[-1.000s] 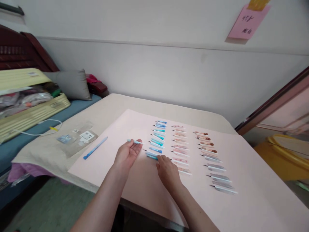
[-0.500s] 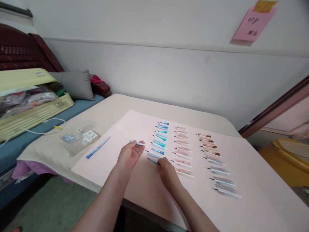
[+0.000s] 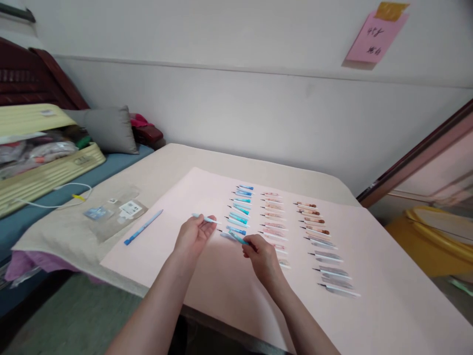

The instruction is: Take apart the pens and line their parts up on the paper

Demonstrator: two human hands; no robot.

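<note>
My left hand (image 3: 194, 232) is closed around a slim pale blue and white pen (image 3: 203, 217), which points to the right between thumb and fingers. Across from it, my right hand (image 3: 260, 249) pinches the end of a teal pen barrel (image 3: 237, 237), held just above the sheet and tilted toward the left hand. Beneath that barrel lies a pale blue pen piece (image 3: 226, 235), partly covered. Just beyond both hands is a column of blue and teal pen pieces (image 3: 241, 209) with thin dark-tipped white refills. A single blue pen (image 3: 143, 227) lies apart, left of my left hand.
Pink-patterned pen pieces (image 3: 272, 215) and a column of brown and grey ones (image 3: 328, 256) lie to the right on the pale pink sheet (image 3: 177, 197). A clear plastic packet (image 3: 116, 217) is at the left. Beyond it are a white cable (image 3: 89, 190) and a grey pillow (image 3: 107, 130).
My right hand has raised the teal barrel off the sheet, its free end tipping upward. My left hand keeps its hold on the pale pen. The whole view has shifted slightly.
</note>
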